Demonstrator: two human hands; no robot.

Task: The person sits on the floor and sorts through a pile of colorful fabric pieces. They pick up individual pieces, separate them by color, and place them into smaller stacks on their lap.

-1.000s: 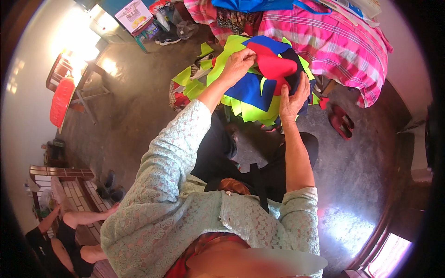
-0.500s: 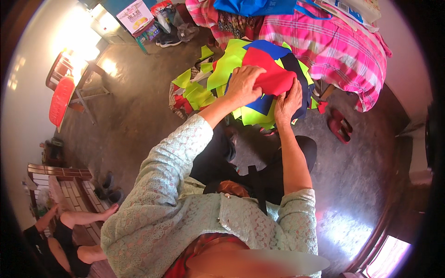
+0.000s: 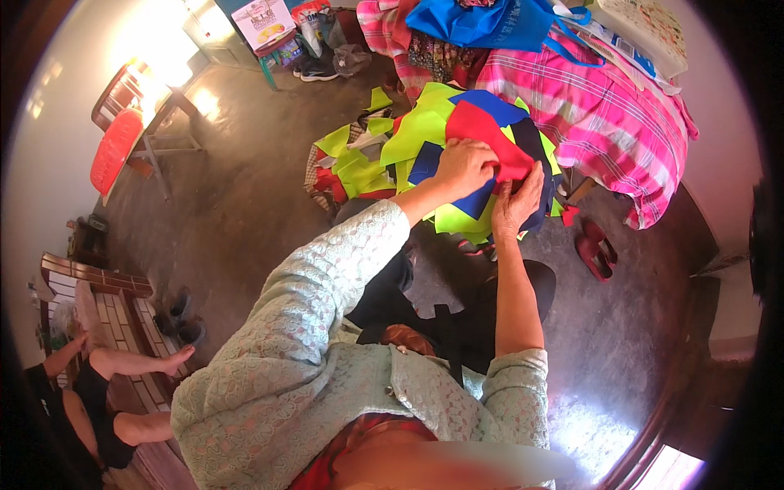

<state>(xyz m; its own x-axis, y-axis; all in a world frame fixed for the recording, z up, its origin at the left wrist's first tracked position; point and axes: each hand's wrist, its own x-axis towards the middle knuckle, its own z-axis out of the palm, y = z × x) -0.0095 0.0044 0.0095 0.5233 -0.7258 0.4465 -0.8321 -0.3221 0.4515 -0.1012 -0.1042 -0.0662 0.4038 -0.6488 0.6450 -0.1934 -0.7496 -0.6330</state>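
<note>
From the head view I recorded both hands at work in the upper centre of the frame, over a heap of flat, fabric-like pieces (image 3: 418, 135). The red piece (image 3: 478, 122) lay on top of this heap, slanting from upper left to lower right. I noted the left hand (image 3: 465, 167) pinching its lower edge, fingers bent and bunched together. The right hand (image 3: 518, 206) had the lower right end of the red piece between thumb and fingers, its fingers fairly straight; I could not tell how firmly it gripped. The two hands were near each other but apart. Around them I logged yellow-green pieces, a blue piece (image 3: 495, 107) just above the red one and a dark piece (image 3: 532, 145) to its right. A pink plaid cloth (image 3: 596, 135) filled the upper right, with a blue bag (image 3: 490, 26) on it. Maroon footwear (image 3: 596, 251) lay on the floor (image 3: 261, 188), right of centre.
</note>
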